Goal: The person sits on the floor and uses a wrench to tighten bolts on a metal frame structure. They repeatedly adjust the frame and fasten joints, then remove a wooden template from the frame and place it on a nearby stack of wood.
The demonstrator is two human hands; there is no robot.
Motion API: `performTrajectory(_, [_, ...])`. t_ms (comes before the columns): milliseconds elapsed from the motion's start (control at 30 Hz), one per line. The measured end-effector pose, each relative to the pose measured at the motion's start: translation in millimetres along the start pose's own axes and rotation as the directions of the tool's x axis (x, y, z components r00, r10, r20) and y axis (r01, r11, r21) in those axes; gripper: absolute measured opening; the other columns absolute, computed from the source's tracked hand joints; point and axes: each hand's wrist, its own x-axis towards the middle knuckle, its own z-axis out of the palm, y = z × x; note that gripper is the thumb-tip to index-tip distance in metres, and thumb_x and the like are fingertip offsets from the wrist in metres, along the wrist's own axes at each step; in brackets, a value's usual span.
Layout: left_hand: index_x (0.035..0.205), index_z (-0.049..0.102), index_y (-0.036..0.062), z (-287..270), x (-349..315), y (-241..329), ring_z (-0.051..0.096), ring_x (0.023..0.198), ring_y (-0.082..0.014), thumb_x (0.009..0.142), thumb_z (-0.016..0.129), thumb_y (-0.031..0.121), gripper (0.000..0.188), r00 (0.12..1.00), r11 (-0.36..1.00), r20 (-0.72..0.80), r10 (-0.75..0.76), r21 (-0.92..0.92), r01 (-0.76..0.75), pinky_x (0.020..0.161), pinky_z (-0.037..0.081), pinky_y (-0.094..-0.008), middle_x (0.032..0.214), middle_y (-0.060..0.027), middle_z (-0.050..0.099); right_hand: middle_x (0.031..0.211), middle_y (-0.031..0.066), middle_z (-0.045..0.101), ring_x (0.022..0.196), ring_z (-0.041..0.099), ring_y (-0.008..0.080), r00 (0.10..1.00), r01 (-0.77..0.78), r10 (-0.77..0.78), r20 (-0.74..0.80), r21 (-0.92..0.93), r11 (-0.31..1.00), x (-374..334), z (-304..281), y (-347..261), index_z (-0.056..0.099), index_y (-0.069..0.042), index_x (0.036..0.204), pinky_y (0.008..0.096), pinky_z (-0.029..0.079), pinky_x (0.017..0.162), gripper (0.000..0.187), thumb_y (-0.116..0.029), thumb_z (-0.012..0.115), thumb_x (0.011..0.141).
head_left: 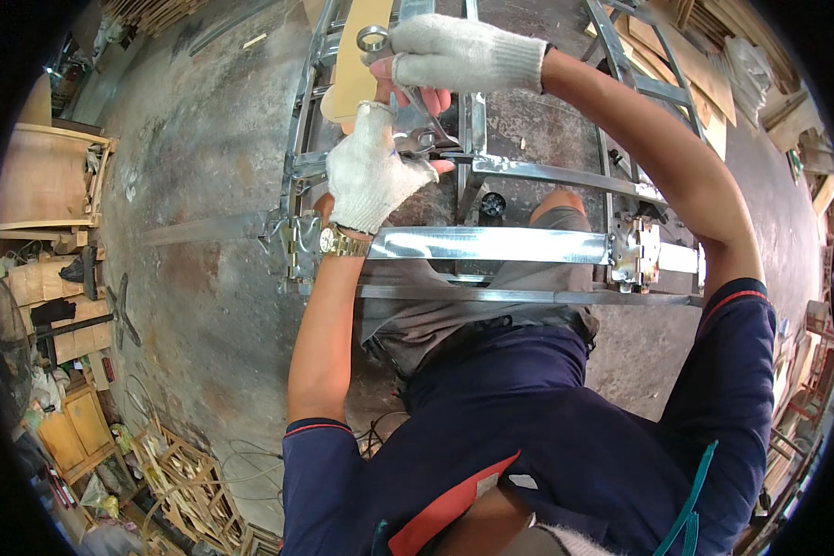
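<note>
At the frame's top centre, the right hand in a white knitted fingerless glove has its fingers clamped on a shiny steel ring-ended wrench. Just below, the gloved left hand pinches a small metal fitting on the glossy, angular galvanised steel frame.

Brown cardboard boxes stacked left of the metal frame — flat-sided, plain, no labels or screens visible

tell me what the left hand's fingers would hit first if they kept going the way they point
The left hand points right, toward the upright metal bar of the frame; that bar looks first in line, though depth is unclear.
</note>
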Motion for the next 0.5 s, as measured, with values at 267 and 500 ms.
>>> performTrajectory(267, [0.17, 0.023, 0.0146, -9.0, 1.9, 8.2, 0.075, 0.085, -0.0274, 0.052, 0.098, 0.062, 0.148, 0.99, 0.99, 0.084, -0.112, -0.079, 0.118, 0.071, 0.062, -0.0392, 0.113, -0.0098, 0.068, 0.097, 0.006, 0.077, 0.081, 0.074, 0.0124, 0.948, 0.042, 0.037, -0.317, 0.239, 0.97, -95.2, 26.0, 24.7, 0.074, -0.004, 0.115, 0.0303, 0.063, 0.071, 0.039, -0.039, 0.058, 0.11])
performTrajectory(500, [0.17, 0.026, 0.0197, -10.3, 0.5, 7.1, 0.077, 0.094, -0.0243, 0.052, 0.099, 0.058, 0.144, 0.984, 0.983, 0.117, -0.132, -0.115, 0.145, 0.08, 0.063, -0.038, 0.123, -0.0088, 0.073, 0.124, 0.0169, 0.077, 0.105, 0.075, 0.022, 0.946, -0.003, 0.149, -0.287, 0.453, 0.892, -166.1, 17.6, 64.4, 0.074, -0.006, 0.116, 0.0359, 0.063, 0.087, 0.045, -0.048, 0.063, 0.106])
